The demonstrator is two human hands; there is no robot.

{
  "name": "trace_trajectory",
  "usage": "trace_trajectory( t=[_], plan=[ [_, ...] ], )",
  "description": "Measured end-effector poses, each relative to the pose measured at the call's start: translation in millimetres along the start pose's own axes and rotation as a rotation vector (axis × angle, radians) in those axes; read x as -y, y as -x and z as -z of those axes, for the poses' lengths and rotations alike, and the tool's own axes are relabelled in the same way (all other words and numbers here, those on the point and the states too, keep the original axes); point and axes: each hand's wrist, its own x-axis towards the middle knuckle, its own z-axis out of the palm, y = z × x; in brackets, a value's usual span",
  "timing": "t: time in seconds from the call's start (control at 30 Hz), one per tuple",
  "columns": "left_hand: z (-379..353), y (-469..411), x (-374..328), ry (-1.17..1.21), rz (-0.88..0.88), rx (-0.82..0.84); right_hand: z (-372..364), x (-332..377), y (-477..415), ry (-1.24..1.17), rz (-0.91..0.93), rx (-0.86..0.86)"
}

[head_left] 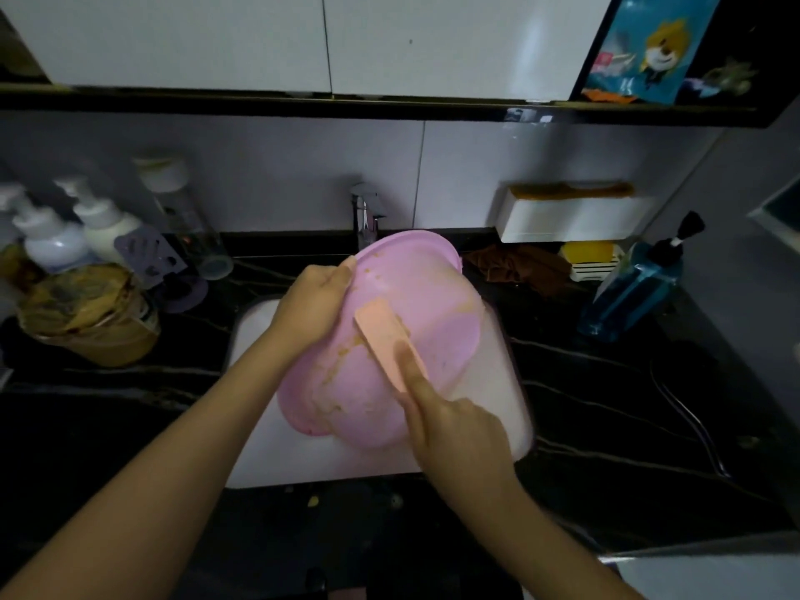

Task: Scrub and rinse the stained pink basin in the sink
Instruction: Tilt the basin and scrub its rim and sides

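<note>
Right hand [454, 430] pinches peach sponge [381, 326] against yellow-stained pink basin [433, 288]; left hand [311, 305] grips its rim.

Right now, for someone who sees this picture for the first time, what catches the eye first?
The pink basin, smeared with yellowish stains, stands out, tilted over the white sink in the middle. The left hand grips its rim, and the right hand holds a peach sponge against its surface. On the dark counter to the right is a blue pump bottle.
</note>
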Motion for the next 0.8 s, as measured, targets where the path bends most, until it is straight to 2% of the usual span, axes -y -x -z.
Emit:
trace_trajectory(
  t=[0.03,0.17,0.2,0.3,0.33,0.4,0.47,0.5,0.6,0.63,0.73,0.8],
  plan=[
    [0.2,0.9,-0.4,0.003,0.0,-0.004,1.9,-7.9,-11.4,0.037,0.007,-0.065],
    [-4.2,6.9,-5.0,-0.026,0.003,-0.023,8.4,-29.0,-33.0,-0.212,-0.389,-0.016],
    [-4.4,7.5,-4.2,-0.034,0.008,-0.035,3.9,-19.2,-20.7,-0.18,-0.367,-0.016],
    [5.3,9.7,1.7,-0.025,-0.01,-0.061,-6.1,16.2,2.5,-0.202,-0.078,0.078],
    [6.8,11.1,5.4,-0.003,-0.014,-0.063,-6.9,13.9,-6.2,-0.199,-0.061,0.123],
    [10.1,13.8,8.5,0.005,-0.001,-0.083,-2.2,-0.8,-36.1,-0.33,-0.228,0.109],
    [8.1,16.6,10.6,-0.003,0.019,-0.094,0.1,-9.8,-38.0,-0.389,-0.386,0.002],
    [6.9,18.2,10.7,-0.005,0.029,-0.092,-1.7,-5.7,-28.0,-0.349,-0.378,0.002],
    [5.6,21.5,7.2,-0.01,0.04,-0.083,-0.6,10.8,-14.3,-0.235,-0.154,0.097],
    [4.8,21.7,5.1,-0.018,0.038,-0.083,1.1,4.5,-26.7,-0.183,-0.15,0.13],
    [-1.8,22.0,-3.2,-0.062,0.024,-0.087,10.0,-30.0,-53.7,-0.242,-0.385,0.049],
    [-3.9,21.0,-6.5,-0.075,0.011,-0.1,8.3,-33.2,-30.2,-0.21,-0.421,-0.006]
  ],
)
